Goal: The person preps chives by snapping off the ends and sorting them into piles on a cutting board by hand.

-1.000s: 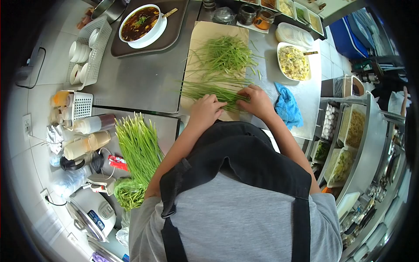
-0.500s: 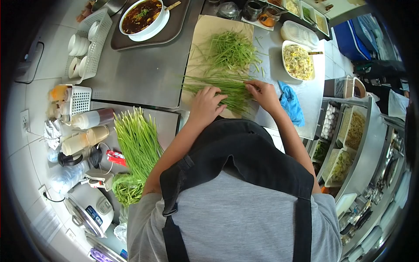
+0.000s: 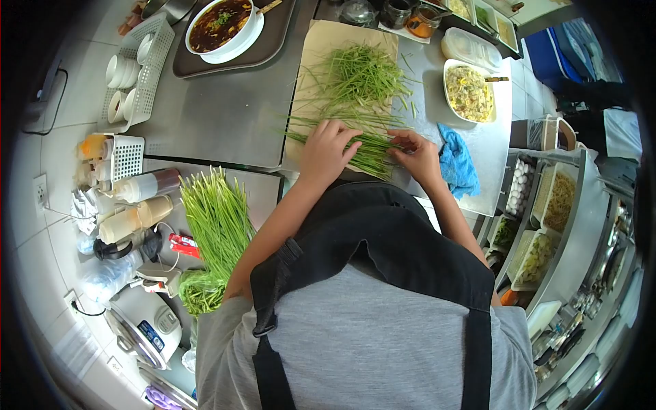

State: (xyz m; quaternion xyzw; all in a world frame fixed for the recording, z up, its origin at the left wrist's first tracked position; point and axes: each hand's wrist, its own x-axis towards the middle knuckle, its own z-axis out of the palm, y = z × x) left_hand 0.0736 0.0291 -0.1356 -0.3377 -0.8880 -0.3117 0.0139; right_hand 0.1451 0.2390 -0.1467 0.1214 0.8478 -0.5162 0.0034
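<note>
Long, thin green chive stems (image 3: 372,152) lie across the near part of a brown cutting board (image 3: 304,89). My left hand (image 3: 331,152) curls over the middle of these stems, fingers bent around them. At their right end, my right hand (image 3: 417,156) has its thumb and fingers closed on the stem tips. Just beyond both hands, a loose heap of cut or trimmed chive pieces (image 3: 365,74) covers the far part of the board. A large bundle of uncut chives (image 3: 215,219) lies to my left, its lower end in a plastic bag.
A crumpled blue cloth (image 3: 458,160) lies right of my right hand. Behind it stands a white bowl of food (image 3: 470,94). A tray (image 3: 273,51) holding a soup bowl (image 3: 219,27) is at the back left. Sauce bottles (image 3: 147,184) stand by the left wall; shelves (image 3: 570,212) are at right.
My left hand has moved slightly right and curled further over the stems. My right hand has shifted a little right and down, its fingers drawn in more at the tips.
</note>
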